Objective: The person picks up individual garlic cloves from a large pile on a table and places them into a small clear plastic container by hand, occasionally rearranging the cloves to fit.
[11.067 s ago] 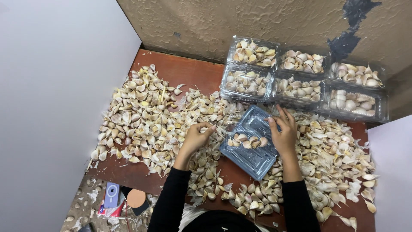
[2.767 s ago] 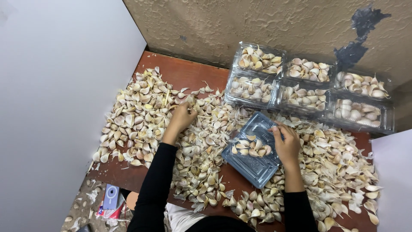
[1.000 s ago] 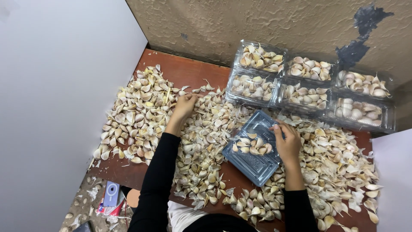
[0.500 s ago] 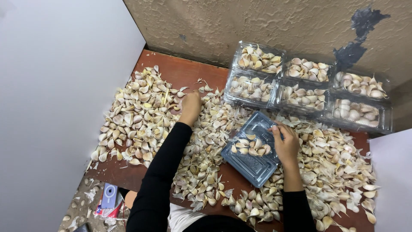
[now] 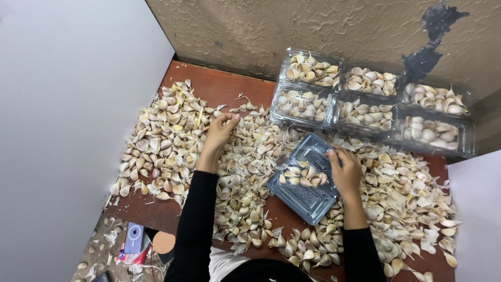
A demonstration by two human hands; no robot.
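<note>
The left hand pinches among loose pale garlic cloves; the right hand, fingers curled, grips the open clear plastic tray.

Bright, even, from overhead; soft and short shadows only, under the left hand and beside the open tray. Mild glare on the 6 clear lidded boxes. Sharp across the middle, slightly soft in the lower left corner. Wide-angle bending at the edges.
</note>
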